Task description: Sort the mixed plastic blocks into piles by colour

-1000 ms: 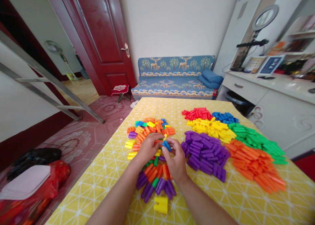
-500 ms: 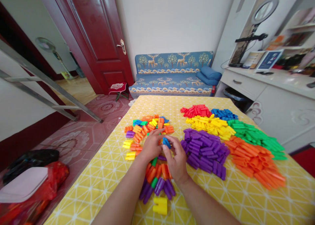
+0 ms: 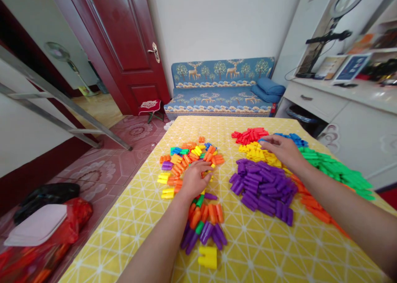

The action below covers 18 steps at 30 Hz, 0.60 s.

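Note:
My right hand [image 3: 281, 148] reaches over the sorted piles, its fingers pinched on a blue plastic building piece [image 3: 262, 140] at the tips. Below it lies the yellow pile [image 3: 252, 151], with the red pile [image 3: 249, 135] to its left and the blue pile [image 3: 291, 138] behind. My left hand [image 3: 197, 177] hovers at or rests on the mixed pieces [image 3: 186, 161], fingers stretched out and apart; I see nothing held in it. Purple pieces [image 3: 263, 186] are heaped between my two hands. Nearer to me are orange pieces [image 3: 214, 212] and a yellow piece [image 3: 207, 257].
Green pieces [image 3: 335, 169] and orange pieces [image 3: 314, 206] lie to the right, the orange ones partly behind my right forearm. A yellow patterned cloth [image 3: 263, 250] covers the table. Beyond it stands a blue sofa [image 3: 217, 95]; a white cabinet [image 3: 347, 117] is on the right.
My right hand has left my left hand and moved right and away from me, carrying a blue piece to the colour piles. My left hand has stayed over the mixed pieces. The view has shifted slightly.

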Available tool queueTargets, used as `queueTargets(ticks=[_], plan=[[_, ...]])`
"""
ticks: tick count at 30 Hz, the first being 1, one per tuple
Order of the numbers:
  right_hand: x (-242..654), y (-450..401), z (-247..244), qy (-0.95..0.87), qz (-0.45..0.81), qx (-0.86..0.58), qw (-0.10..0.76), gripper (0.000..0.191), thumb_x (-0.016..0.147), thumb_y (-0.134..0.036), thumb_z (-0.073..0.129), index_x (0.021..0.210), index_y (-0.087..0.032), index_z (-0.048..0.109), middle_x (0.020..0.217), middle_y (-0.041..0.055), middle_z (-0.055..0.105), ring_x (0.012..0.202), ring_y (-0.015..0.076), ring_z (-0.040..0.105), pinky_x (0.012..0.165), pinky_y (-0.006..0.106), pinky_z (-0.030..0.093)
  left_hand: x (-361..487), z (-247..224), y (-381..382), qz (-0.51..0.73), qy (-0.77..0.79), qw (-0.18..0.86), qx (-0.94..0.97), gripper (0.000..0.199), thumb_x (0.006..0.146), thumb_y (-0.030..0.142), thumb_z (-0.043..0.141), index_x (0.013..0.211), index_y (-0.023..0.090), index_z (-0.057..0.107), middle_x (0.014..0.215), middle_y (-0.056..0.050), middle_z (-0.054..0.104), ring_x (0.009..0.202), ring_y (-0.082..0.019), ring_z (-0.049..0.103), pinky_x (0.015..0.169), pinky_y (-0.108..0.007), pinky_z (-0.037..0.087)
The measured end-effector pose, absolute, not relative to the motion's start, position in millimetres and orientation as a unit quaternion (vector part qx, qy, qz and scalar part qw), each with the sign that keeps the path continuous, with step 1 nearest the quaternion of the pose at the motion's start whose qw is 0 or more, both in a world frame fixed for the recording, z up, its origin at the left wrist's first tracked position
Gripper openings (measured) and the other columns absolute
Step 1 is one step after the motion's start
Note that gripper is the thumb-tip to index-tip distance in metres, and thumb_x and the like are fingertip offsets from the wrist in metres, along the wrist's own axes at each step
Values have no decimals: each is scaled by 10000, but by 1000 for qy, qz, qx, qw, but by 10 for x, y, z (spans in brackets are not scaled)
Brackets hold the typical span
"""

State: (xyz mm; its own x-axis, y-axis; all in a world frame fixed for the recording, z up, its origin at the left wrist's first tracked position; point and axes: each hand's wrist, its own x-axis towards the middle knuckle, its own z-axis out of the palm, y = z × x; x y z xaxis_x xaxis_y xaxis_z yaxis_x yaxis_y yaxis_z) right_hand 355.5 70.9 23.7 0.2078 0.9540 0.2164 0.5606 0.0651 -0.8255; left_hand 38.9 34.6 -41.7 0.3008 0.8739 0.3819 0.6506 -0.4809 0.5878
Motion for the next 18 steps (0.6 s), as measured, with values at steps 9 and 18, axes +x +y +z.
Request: queueTargets(ticks=[9,18], plan=[[4224,960,174,-567,140,-755,299,321,766,-463,635,886,-177,718,851,50,726,723,150,650,676,235,431,397,-393,340,330,489,157,792,193,819,237,620,963,272,744,1139,-17,702,1142,-218,585,1019,-402,442],[4478,1086,262,-530,-5,-812,243,395,836,-391,590,1102,-113,678,1110,193,666,942,227,579,721,317,345,400,-385,341,330,488,156,793,191,815,230,624,961,266,743,1138,-20,702,1137,-217,590,1018,-402,445]])
